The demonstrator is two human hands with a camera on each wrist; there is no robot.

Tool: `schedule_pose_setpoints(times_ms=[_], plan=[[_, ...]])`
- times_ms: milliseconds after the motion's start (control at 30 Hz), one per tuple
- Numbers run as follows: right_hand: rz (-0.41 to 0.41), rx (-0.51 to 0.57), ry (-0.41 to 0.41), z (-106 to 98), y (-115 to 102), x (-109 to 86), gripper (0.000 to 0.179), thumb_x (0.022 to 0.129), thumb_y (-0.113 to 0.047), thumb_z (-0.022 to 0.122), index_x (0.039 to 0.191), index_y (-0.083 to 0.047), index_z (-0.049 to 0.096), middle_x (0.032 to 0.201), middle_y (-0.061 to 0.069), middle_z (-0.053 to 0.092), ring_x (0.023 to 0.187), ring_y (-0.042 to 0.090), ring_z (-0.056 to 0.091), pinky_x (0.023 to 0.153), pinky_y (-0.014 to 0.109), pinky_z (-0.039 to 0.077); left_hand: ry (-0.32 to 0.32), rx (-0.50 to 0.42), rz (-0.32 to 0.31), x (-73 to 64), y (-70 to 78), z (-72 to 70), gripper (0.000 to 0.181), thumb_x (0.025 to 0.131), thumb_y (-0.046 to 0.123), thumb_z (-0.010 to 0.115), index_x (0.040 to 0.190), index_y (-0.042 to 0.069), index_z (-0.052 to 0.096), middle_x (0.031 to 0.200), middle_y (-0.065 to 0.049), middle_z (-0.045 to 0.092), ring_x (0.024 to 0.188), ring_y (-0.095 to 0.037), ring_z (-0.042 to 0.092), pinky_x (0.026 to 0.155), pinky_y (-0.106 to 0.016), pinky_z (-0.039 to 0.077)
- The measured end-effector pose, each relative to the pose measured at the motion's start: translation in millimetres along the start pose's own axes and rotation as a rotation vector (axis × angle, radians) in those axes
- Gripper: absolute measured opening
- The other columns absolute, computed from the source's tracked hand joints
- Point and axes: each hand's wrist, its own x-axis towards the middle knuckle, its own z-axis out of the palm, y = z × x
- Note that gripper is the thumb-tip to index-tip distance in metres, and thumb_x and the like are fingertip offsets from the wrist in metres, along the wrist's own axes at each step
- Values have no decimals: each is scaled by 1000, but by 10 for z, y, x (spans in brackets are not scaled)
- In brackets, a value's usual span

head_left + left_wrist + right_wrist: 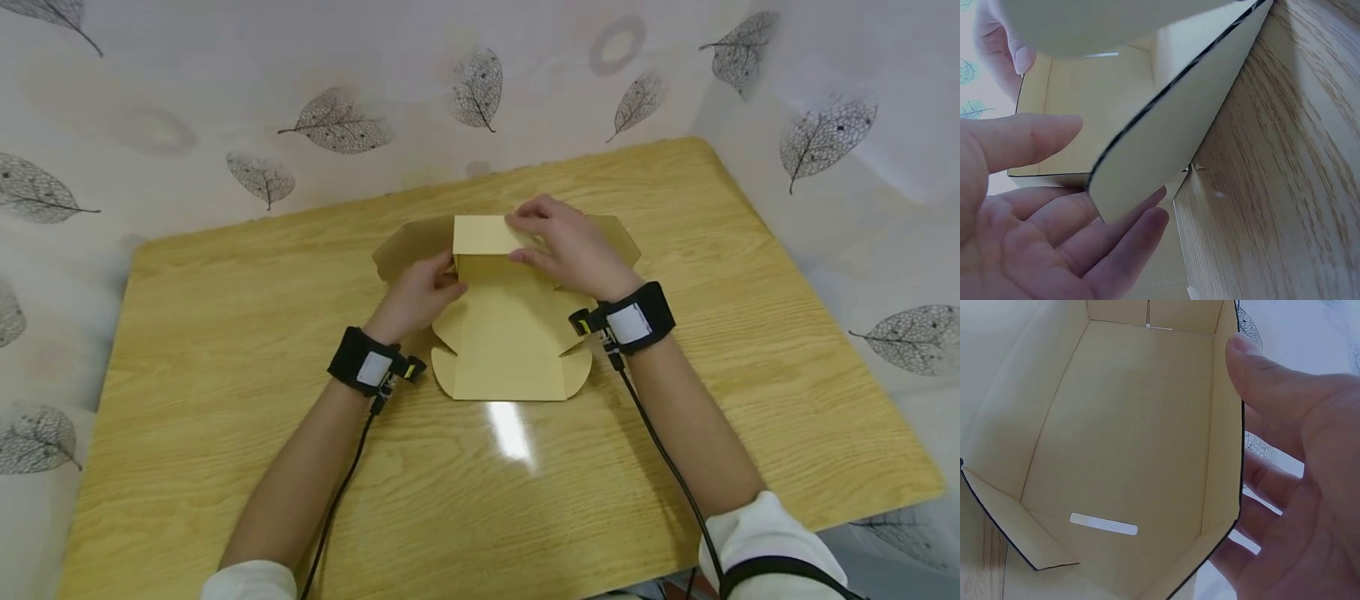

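Observation:
A partly folded cardboard box (510,333) lies at mid-table, its inside pale yellow-brown. Its back panel is folded up and over, and side flaps spread out behind. My right hand (573,250) grips that raised part near its right end. In the right wrist view the thumb (1244,344) lies at the wall's edge and the other fingers are outside it. At the left end, my left hand (416,296) holds the box's side. The left wrist view shows its fingers (1141,231) behind a flap (1147,144), the thumb extended on the other side.
The wood-grain table (225,375) extends on both sides of the box. Behind it hangs a pale covering with leaf prints (337,121). Black cables (667,450) run from the wrist cameras along both forearms. One slot (1104,524) shows in the box's panel.

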Motion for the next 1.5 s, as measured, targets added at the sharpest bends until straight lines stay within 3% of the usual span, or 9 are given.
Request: schedule_pose_setpoints(times_ms=[400, 800, 967, 1033, 1167, 1233, 1300, 1400, 1500], plan=[[-9, 2, 5, 11, -18, -12, 56, 101, -27, 71, 150, -3, 56, 144, 23, 58, 127, 37, 60, 111, 50, 51, 0, 23, 8, -4, -49, 22, 48, 106, 13, 61, 152, 3, 53, 142, -22, 66, 121, -37, 71, 100, -50, 60], [0, -1, 1, 1, -16, -2, 60, 99, -25, 74, 151, -3, 55, 146, 23, 56, 130, 38, 58, 113, 51, 49, 24, -70, -24, 34, -82, 7, 52, 105, 9, 61, 156, 3, 47, 156, -23, 53, 132, -40, 64, 108, -50, 57], [6, -2, -6, 0, -24, -3, 61, 97, -25, 76, 150, -3, 55, 146, 23, 57, 130, 39, 58, 114, 52, 48, 35, -4, -60, -16, -37, -81, 55, 106, 14, 60, 158, 3, 44, 158, -22, 51, 135, -40, 62, 110, -51, 55], [9, -2, -7, 5, -27, -4, 61, 97, -25, 76, 150, -3, 56, 146, 23, 57, 130, 39, 58, 114, 53, 48, 111, 43, -39, -70, 14, -158, 52, 106, 13, 60, 156, 3, 47, 155, -22, 54, 131, -40, 64, 108, -51, 56], [3, 1, 2, 16, -39, 10, 60, 97, -25, 76, 150, -4, 56, 146, 22, 57, 131, 38, 58, 114, 52, 48, 430, 141, 99, -152, 81, -361, 48, 102, 11, 68, 148, 3, 57, 142, -20, 65, 127, -39, 62, 110, -50, 52], [-1, 0, 9, 23, -38, 17, 59, 97, -25, 76, 149, -4, 57, 145, 22, 57, 131, 38, 58, 114, 52, 48, 527, 147, 133, -164, 53, -459, 54, 99, 13, 73, 149, 5, 56, 141, -21, 64, 132, -40, 57, 116, -52, 45], [2, 1, 18, 32, -32, 21, 59, 97, -25, 76, 149, -3, 58, 145, 22, 58, 130, 38, 58, 114, 52, 48, 484, 92, 82, -161, -18, -541, 66, 98, 23, 76, 156, 11, 49, 149, -19, 58, 143, -39, 48, 121, -55, 38], [17, 8, 25, 42, -20, 19, 60, 96, -23, 77, 148, -2, 57, 144, 23, 58, 131, 39, 58, 114, 52, 47, 252, -26, -106, -122, -164, -601, 85, 97, 40, 76, 166, 22, 30, 170, -14, 36, 159, -36, 29, 128, -61, 28], [28, 20, 28, 44, -20, 14, 60, 96, -23, 78, 148, -2, 57, 145, 23, 58, 131, 39, 57, 115, 53, 46, 54, -34, -241, -65, -288, -615, 102, 93, 51, 77, 170, 25, 16, 177, -9, 16, 164, -36, 15, 130, -65, 20]])
